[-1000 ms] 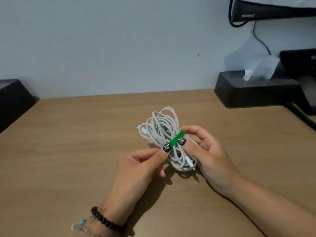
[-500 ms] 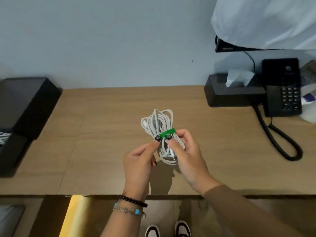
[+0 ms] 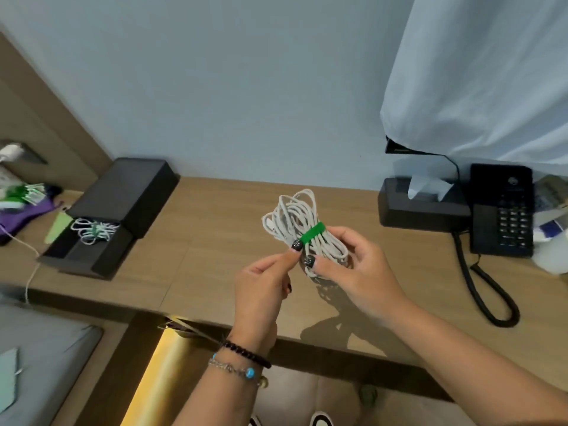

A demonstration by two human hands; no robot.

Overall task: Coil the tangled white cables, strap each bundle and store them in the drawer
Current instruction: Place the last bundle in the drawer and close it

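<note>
A coiled white cable bundle [image 3: 295, 218] is held up above the wooden desk [image 3: 215, 241], with a green strap [image 3: 313, 233] wrapped round its middle. My right hand [image 3: 353, 272] grips the bundle's lower part from the right. My left hand [image 3: 264, 284] pinches the strap's end at the bundle's left side. At the left stands a black drawer box [image 3: 116, 207], its drawer [image 3: 83, 256] pulled out, and another strapped white cable bundle [image 3: 93, 232] lies inside it.
A black tissue box [image 3: 421, 207] and a black desk phone [image 3: 501, 213] with a curly cord [image 3: 485, 290] stand at the right. White cloth [image 3: 479, 78] hangs above them. Purple and green items [image 3: 21, 198] lie at far left.
The view has pulled back and tilted down, bringing the open drawer box and the desk's front edge into sight. Both hands have lifted the strapped bundle higher off the desk.
</note>
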